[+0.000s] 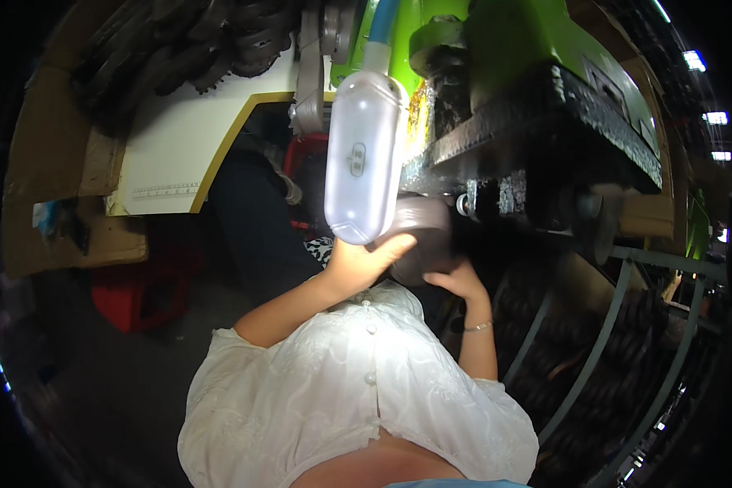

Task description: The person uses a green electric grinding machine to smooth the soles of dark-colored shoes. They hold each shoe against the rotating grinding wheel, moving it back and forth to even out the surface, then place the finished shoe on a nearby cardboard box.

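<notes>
Brown rounded piece (424,220), motion-blurred, held in the air to the right of the worktop's (175,138) yellow-trimmed edge. Clamped between both hands: left side gripped by the part-curled left hand (362,264), thumb laid across; lower right gripped by the right hand (461,282). Remaining fingers mostly hidden. Piece partly covered by the pale lamp (366,154); green machine (529,49) seen above. Dark lugged parts (195,49) heaped toward the worktop's far edge.

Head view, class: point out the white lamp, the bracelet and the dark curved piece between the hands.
White lamp (363,159): head view, middle of its long cover.
Bracelet (479,327): head view, front of its band.
Dark curved piece (424,244): head view, its blurred visible side.
</notes>
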The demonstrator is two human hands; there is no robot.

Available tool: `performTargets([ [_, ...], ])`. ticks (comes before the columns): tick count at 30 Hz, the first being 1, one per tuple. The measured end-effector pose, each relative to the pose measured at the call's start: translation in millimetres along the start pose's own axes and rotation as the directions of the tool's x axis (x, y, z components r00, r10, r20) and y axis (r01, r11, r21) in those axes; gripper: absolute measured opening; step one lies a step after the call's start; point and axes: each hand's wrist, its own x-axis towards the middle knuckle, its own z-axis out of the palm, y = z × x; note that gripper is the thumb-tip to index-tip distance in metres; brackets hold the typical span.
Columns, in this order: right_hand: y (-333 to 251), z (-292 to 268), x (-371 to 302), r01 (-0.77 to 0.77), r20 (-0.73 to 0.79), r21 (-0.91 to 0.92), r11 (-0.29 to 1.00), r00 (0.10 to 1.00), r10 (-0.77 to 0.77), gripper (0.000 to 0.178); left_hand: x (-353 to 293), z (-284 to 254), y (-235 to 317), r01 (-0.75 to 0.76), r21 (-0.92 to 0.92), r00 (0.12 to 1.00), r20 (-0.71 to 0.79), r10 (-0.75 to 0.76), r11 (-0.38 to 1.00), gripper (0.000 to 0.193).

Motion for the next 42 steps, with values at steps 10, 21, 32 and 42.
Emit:
performTargets([
  [10,-25,107,67,0.234,-0.078,0.142,0.962,0.971,-0.225,0.042,8,11,16,-0.422,0.259,0.904,0.041,0.427,0.869,0.036],
  [21,-23,103,64,0.219,-0.062,0.134,0.967,0.975,-0.212,0.043,6,11,21,-0.503,0.308,0.861,0.102,0.498,0.807,0.035],
  [32,-23,109,59,0.212,-0.018,0.116,0.97,0.977,-0.211,0.044,-5,18,0,-0.683,0.373,0.714,0.158,0.682,0.628,0.033],
  [42,-35,135,66,0.221,0.153,0.094,0.971,0.96,-0.233,0.045,13,16,13,-0.268,0.439,0.941,-0.069,0.33,0.858,0.049],
])
